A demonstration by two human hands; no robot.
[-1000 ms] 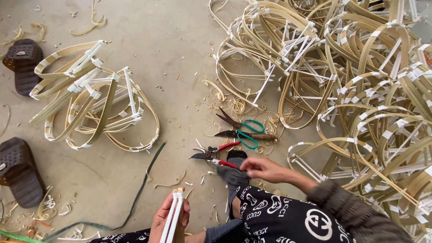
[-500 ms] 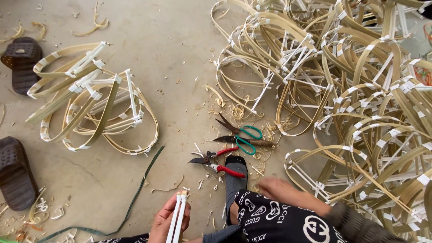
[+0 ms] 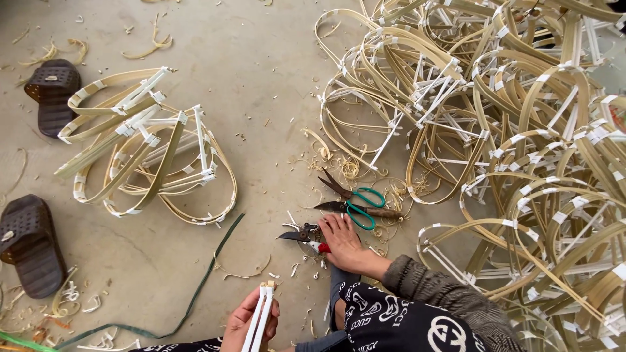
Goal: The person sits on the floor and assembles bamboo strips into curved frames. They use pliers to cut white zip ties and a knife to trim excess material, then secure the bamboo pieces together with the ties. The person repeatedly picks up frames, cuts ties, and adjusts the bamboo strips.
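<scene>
— Right hand point(image 3: 344, 242)?
— Flat on the floor point(image 3: 261, 78), fingers spread and apart, palm down over the red handles of the pruning shears point(image 3: 306, 236). Touching, not yet closed around them, as far as can be judged.
— And the shears' long axis?
— Roughly left to right: dark blades pointing left, away from the palm, red handles tucked under the fingertips.
— Left hand point(image 3: 251, 321)?
— Clamped on a pair of pale slats point(image 3: 259, 318), held upright and side by side, tips pointing up toward the shears. Lower in view, nearer the body, a little left of the right hand.
— Nearer to the shears?
— Right hand, clearly; already on them. Left hand near but apart, busy with the slats.
— Anything else close by?
— Green-handled scissors point(image 3: 355, 203) just beyond the right hand's fingertips, blades open and pointing left too. Curled shavings around both tools.
— Further out?
— Big heap of bent, taped strip frames point(image 3: 521, 143) to the right; a small stack of the same frames point(image 3: 147, 160) well apart to the left; two dark sandals point(image 3: 29, 244) at the left edge; a green strap point(image 3: 202, 287) trailing across the floor.
</scene>
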